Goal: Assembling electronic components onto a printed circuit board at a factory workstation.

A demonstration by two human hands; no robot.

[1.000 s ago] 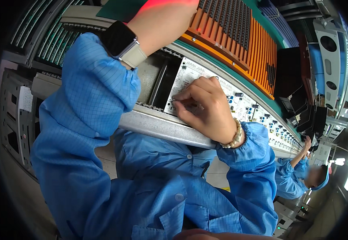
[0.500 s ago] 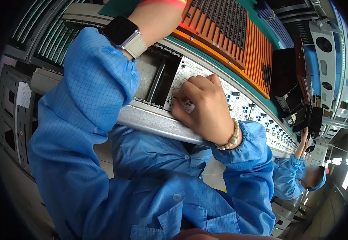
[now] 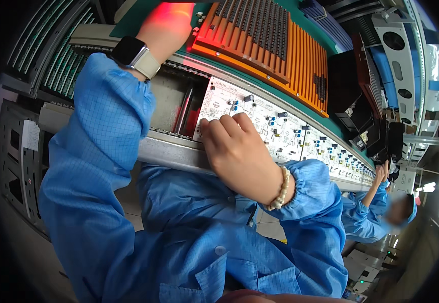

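Conveyor rail (image 3: 169, 151) carries a white circuit board (image 3: 260, 113); your right hand (image 3: 239, 151) presses curled fingertips (image 3: 222, 121) on it, holding nothing visible; left hand (image 3: 166, 25) grip unclear.

Orange tray (image 3: 280, 45): ribbed, behind the conveyor.
Conveyor rail (image 3: 174, 151): grey metal, running rightward.
Co-worker (image 3: 381, 212): blue coat, far right.

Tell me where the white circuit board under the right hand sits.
In the head view the white circuit board lies centre frame on the conveyor rail, below the orange tray, with the right hand on its near edge.

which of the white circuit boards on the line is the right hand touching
The nearest white circuit board, at the row's left end beside the empty gap; the right hand rests on it, the rest lie untouched.
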